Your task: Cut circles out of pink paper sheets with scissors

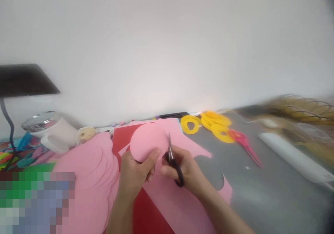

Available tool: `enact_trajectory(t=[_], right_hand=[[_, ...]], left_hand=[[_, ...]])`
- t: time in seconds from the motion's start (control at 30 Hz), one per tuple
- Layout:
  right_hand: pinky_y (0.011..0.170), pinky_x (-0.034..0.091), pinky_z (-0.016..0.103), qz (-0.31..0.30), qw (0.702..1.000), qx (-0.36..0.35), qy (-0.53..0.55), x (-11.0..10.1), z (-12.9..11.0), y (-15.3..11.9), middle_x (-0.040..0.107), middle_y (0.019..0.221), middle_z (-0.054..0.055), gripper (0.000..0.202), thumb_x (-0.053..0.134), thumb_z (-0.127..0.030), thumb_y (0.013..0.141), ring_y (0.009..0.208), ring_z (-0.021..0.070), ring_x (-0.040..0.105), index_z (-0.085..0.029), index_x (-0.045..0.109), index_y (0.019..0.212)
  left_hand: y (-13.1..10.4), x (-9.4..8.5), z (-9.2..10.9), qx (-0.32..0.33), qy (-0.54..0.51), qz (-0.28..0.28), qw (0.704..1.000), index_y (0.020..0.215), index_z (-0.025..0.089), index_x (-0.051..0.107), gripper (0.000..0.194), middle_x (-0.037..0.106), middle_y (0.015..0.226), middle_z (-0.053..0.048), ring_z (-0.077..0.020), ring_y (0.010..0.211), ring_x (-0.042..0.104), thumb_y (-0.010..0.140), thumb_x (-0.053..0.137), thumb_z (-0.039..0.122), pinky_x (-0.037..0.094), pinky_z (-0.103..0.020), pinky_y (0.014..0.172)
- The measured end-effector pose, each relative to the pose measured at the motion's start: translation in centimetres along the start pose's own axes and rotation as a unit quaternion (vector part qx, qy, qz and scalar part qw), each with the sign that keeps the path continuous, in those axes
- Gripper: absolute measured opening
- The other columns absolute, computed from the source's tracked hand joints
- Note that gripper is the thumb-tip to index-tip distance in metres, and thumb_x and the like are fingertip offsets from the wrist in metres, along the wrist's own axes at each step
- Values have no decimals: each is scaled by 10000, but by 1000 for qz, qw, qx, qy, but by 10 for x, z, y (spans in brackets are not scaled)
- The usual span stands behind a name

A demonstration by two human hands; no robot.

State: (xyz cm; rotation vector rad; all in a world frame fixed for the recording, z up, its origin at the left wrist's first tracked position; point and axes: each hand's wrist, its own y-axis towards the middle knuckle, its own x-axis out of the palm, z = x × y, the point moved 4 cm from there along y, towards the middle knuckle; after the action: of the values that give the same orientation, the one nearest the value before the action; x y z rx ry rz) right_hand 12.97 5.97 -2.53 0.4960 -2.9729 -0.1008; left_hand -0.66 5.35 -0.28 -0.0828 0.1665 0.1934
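Note:
My left hand (141,169) pinches a round pink paper piece (148,140) between thumb and fingers, holding it up above the table. In my right hand (180,162) is a pair of black-handled scissors (177,169), blades pointing up along the right edge of the pink piece. Beneath both hands lies a larger pink sheet (172,206) with curved cut-outs, on top of red paper (148,213). To the left of my left hand is a pile of pink cut pieces (88,178) with rounded outlines.
Yellow paper rings (220,131) and pink scissors (246,147) lie to the right on the grey table (261,199). A white roll (294,157) rests farther right. At the left stand a white mug-like container (57,133) and a dark lamp-like panel (26,79). A white wall rises behind.

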Motion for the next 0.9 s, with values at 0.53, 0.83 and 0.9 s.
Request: enact_trajectory(t=[0.53, 0.83, 0.9], right_hand=[[479, 279, 226, -1, 1000, -4, -8, 0, 0, 0, 404, 582, -60, 419, 796, -504, 679, 530, 92, 318, -179, 536, 724], [491, 320, 228, 13, 999, 25, -25, 0, 1, -2, 431, 578, -58, 371, 765, -488, 695, 534, 98, 356, -182, 559, 734], [497, 335, 229, 19, 999, 38, -25, -1, 2, -2, 437, 567, -63, 360, 769, -473, 688, 526, 97, 365, -186, 560, 747]], left_hand=[[0, -2, -1, 3, 18, -5, 1000, 316, 216, 380, 514, 377, 299, 35, -77, 309, 367, 700, 671, 397, 346, -238, 388], [1, -2, -1, 11, 21, 12, 1000, 334, 226, 360, 496, 346, 318, 47, -79, 330, 351, 685, 674, 380, 332, -242, 391], [2, -3, -2, 13, 24, 17, 999, 345, 223, 366, 489, 346, 327, 49, -83, 341, 350, 680, 684, 383, 325, -243, 394]])
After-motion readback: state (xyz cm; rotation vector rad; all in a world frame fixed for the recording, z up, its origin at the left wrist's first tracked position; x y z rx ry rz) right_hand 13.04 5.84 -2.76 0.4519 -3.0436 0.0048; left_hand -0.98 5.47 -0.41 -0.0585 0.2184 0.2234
